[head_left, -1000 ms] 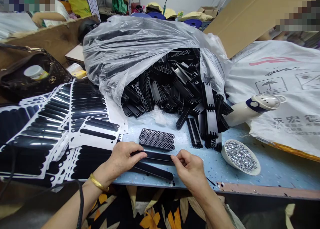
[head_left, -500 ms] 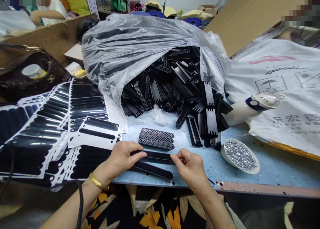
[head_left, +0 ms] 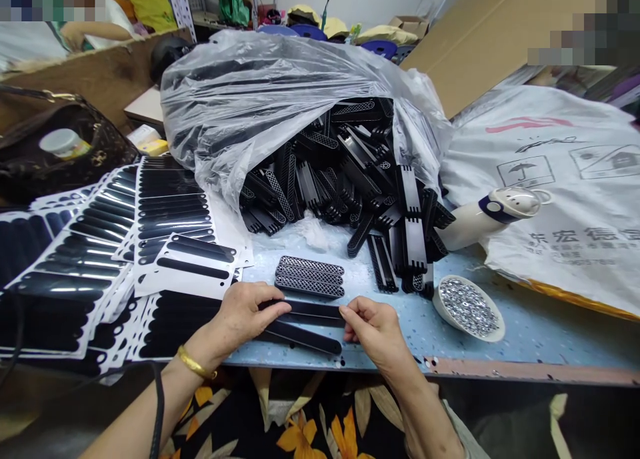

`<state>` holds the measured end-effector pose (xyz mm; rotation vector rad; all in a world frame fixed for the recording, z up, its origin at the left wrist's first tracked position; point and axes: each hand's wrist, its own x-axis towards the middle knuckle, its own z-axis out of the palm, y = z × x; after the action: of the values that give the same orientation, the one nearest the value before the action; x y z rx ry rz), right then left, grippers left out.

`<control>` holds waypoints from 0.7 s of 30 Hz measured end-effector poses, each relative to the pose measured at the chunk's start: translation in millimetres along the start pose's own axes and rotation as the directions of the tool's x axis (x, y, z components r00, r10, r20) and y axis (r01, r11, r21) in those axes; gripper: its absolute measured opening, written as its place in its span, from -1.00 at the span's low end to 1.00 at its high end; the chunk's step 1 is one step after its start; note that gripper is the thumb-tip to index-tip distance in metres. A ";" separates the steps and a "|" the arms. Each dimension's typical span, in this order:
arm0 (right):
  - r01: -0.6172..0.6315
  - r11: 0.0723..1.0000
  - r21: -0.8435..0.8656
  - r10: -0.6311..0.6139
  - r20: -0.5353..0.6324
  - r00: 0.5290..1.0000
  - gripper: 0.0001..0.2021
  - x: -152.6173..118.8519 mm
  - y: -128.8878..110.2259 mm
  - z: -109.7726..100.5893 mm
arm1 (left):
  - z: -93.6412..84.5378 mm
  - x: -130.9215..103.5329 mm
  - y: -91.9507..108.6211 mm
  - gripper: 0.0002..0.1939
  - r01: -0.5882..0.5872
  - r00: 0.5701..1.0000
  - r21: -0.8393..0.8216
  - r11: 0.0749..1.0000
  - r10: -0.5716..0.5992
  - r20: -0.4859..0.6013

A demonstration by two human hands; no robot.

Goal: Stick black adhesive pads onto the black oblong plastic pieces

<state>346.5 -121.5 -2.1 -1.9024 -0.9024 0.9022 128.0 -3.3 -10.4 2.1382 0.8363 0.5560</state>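
Observation:
My left hand [head_left: 255,309] pinches the left end of a flat black strip [head_left: 316,313], thumb on top. At the strip's other end, the thumb and fingers of my right hand [head_left: 367,322] close on it. A second black strip [head_left: 305,337] lies on the table just in front, slanting toward me, its left end hidden near my left hand. Behind the held strip sits a neat block of black strips with a mesh pattern [head_left: 310,277]. Sheets of black rounded stickers [head_left: 173,272] spread out left of my left hand.
A clear plastic bag [head_left: 290,65] spills many black pieces [head_left: 345,172] onto the blue table [head_left: 555,332]. To the right stand a bowl of small shiny metal parts [head_left: 469,307], a white bottle [head_left: 475,222] and a printed white sack [head_left: 575,179]. A brown handbag [head_left: 30,152] is at left.
The whole view has shifted slightly, so things on the right appear farther left. Both hands keep their hold on the black strip, with little visible movement.

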 end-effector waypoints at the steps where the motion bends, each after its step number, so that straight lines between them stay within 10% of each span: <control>1: -0.004 1.000 0.009 0.004 0.006 1.000 -0.56 -0.6 -0.8 -1.0 | 0.3 0.1 -0.4 -0.87 0.006 1.000 0.007 1.000 -0.006 0.003; 21: 0.172 0.945 -0.279 -0.202 -0.082 0.976 -0.49 -4.9 9.0 10.3 | 3.5 1.6 -0.4 -0.85 0.120 0.993 0.038 0.992 -0.120 0.010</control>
<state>337.7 -125.4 -13.0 -2.0308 -1.1649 0.5772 131.1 -3.7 -12.7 2.1063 0.9677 0.4681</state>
